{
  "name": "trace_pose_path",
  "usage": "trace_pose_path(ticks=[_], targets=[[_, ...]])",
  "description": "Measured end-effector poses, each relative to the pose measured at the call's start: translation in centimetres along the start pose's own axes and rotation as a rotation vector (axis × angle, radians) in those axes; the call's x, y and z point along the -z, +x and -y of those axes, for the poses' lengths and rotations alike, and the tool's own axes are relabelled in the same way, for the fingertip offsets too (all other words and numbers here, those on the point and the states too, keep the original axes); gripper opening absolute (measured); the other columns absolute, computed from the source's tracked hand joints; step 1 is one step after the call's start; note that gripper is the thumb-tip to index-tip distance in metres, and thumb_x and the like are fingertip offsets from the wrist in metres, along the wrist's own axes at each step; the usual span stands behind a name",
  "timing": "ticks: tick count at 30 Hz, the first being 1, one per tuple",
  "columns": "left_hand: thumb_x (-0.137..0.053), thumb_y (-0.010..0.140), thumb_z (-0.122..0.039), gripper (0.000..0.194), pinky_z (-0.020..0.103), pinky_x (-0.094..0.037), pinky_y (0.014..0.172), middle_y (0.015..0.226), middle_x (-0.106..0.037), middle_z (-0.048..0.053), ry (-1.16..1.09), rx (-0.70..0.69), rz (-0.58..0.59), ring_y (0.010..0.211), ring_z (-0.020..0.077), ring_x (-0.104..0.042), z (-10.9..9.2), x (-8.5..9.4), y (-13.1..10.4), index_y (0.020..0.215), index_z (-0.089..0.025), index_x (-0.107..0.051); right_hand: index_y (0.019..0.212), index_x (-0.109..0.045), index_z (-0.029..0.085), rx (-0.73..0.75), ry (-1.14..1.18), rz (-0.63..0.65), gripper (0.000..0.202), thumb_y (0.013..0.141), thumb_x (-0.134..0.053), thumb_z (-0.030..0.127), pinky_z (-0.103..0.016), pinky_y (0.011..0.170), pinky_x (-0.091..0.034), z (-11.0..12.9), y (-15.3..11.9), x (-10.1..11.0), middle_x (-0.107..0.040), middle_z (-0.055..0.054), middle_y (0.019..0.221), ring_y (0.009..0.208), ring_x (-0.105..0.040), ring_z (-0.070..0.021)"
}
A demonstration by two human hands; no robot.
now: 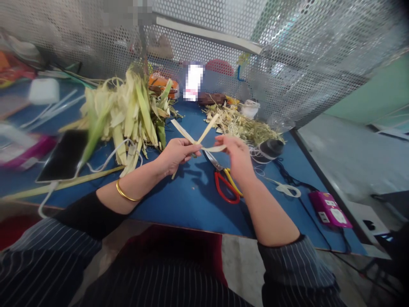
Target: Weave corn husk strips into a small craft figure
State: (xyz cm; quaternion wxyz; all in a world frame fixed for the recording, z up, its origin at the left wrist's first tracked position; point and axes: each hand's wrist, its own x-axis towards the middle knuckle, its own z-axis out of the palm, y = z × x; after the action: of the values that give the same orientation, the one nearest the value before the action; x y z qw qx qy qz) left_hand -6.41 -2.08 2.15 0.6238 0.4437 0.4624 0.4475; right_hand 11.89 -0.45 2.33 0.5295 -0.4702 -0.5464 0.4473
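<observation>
Between my hands are pale corn husk strips that cross one another above the blue table. My left hand pinches them where they cross, thumb on top. The fingers of my right hand are closed on the end of one strip that runs across to the left hand. Below, a pair of scissors with red and yellow handles lies on the table, its blades partly beneath the right hand. A big pile of corn husks lies to the left.
Husk scraps are heaped behind my right hand, with a dark spool beside them. A purple box sits at the right edge. On the left lies a phone with a white cable. A perforated metal screen stands behind the table.
</observation>
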Motion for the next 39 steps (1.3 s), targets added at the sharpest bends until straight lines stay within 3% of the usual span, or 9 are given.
trace_pose_path(ticks=[4, 8, 11, 23, 26, 29, 31, 35, 39], targets=[[-0.070, 0.078, -0.021, 0.011, 0.022, -0.009, 0.040, 0.065, -0.063, 0.004, -0.008, 0.095, 0.155, 0.038, 0.0002, -0.029, -0.4, -0.4, -0.9, 0.084, -0.012, -0.068, 0.082, -0.070, 0.019, -0.218, 0.138, 0.077, 0.043, 0.075, -0.060, 0.061, -0.026, 0.062, -0.048, -0.4, 1.2, 1.1, -0.063, -0.001, 0.068, 0.061, -0.057, -0.0112], [-0.069, 0.079, -0.038, 0.026, 0.024, -0.007, 0.040, 0.065, -0.063, 0.005, -0.033, 0.130, 0.278, 0.037, 0.0009, -0.028, -0.5, -0.7, -1.3, 0.074, -0.013, -0.068, 0.078, -0.070, 0.019, -0.214, 0.193, 0.228, 0.030, 0.068, -0.075, 0.046, -0.024, 0.055, -0.044, -0.8, 0.1, 0.2, -0.053, 0.004, 0.056, 0.052, -0.049, -0.0087], [-0.062, 0.081, -0.053, 0.040, 0.025, -0.008, 0.040, 0.065, -0.064, 0.006, -0.069, 0.141, 0.289, 0.037, 0.0020, -0.027, -0.2, -0.8, -1.2, 0.074, -0.014, -0.068, 0.071, -0.068, 0.019, -0.174, 0.207, 0.192, 0.024, 0.069, -0.076, 0.041, -0.023, 0.054, -0.042, -1.0, -0.6, -0.6, -0.053, 0.004, 0.056, 0.052, -0.050, -0.0083], [-0.067, 0.077, -0.031, 0.018, 0.024, -0.011, 0.042, 0.049, -0.048, -0.002, 0.083, 0.113, 0.299, 0.038, 0.0034, -0.026, -0.2, -1.1, -1.6, 0.074, -0.014, -0.073, 0.069, -0.065, 0.017, -0.119, 0.077, 0.027, 0.024, 0.071, -0.072, 0.040, -0.025, 0.050, -0.041, -1.3, -1.1, -1.4, -0.052, 0.003, 0.054, 0.048, -0.046, -0.0084], [-0.067, 0.077, -0.031, 0.019, 0.024, -0.012, 0.041, 0.048, -0.048, -0.001, 0.104, 0.133, 0.307, 0.037, 0.0034, -0.026, -0.4, -1.0, -1.7, 0.073, -0.013, -0.073, 0.083, -0.065, 0.019, 0.039, -0.107, -0.085, 0.025, 0.071, -0.072, 0.040, -0.031, 0.065, -0.049, -1.0, -0.7, -0.8, -0.061, -0.001, 0.071, 0.067, -0.057, -0.0140], [-0.068, 0.076, -0.034, 0.021, 0.023, -0.014, 0.040, 0.049, -0.051, 0.000, 0.146, 0.124, 0.308, 0.037, 0.0039, -0.028, -0.3, -1.1, -1.8, 0.073, -0.014, -0.073, 0.104, -0.064, 0.024, 0.352, -0.396, -0.235, 0.041, 0.069, -0.075, 0.039, -0.041, 0.091, -0.046, 0.0, -0.9, -0.1, -0.062, -0.007, 0.110, 0.109, -0.055, -0.0238], [-0.067, 0.077, -0.037, 0.023, 0.023, -0.015, 0.040, 0.050, -0.053, 0.000, 0.176, 0.110, 0.334, 0.038, 0.0043, -0.030, -0.2, -1.1, -1.8, 0.074, -0.015, -0.073, 0.100, -0.067, 0.026, 0.433, -0.521, -0.105, 0.026, 0.078, -0.068, 0.039, -0.045, 0.098, -0.041, 0.8, -1.4, -0.1, -0.063, -0.007, 0.115, 0.118, -0.051, -0.0256], [-0.064, 0.080, -0.035, 0.025, 0.021, -0.017, 0.040, 0.050, -0.057, 0.002, 0.224, 0.099, 0.421, 0.038, 0.0044, -0.031, 0.0, -1.3, -1.9, 0.066, -0.015, -0.071, 0.072, -0.068, 0.024, 0.201, -0.443, 0.248, 0.019, 0.084, -0.061, 0.037, -0.037, 0.072, -0.051, 1.3, -2.7, -1.0, -0.067, -0.001, 0.074, 0.070, -0.062, -0.0173], [-0.063, 0.080, -0.034, 0.030, 0.021, -0.020, 0.041, 0.049, -0.057, 0.003, 0.232, 0.109, 0.457, 0.038, 0.0045, -0.033, -0.2, -1.6, -2.3, 0.059, -0.014, -0.068, 0.070, -0.062, 0.021, -0.132, -0.068, 0.279, 0.018, 0.074, -0.070, 0.036, -0.025, 0.036, -0.037, 0.9, -3.1, -1.6, -0.058, 0.004, 0.056, 0.037, -0.045, -0.0089]])
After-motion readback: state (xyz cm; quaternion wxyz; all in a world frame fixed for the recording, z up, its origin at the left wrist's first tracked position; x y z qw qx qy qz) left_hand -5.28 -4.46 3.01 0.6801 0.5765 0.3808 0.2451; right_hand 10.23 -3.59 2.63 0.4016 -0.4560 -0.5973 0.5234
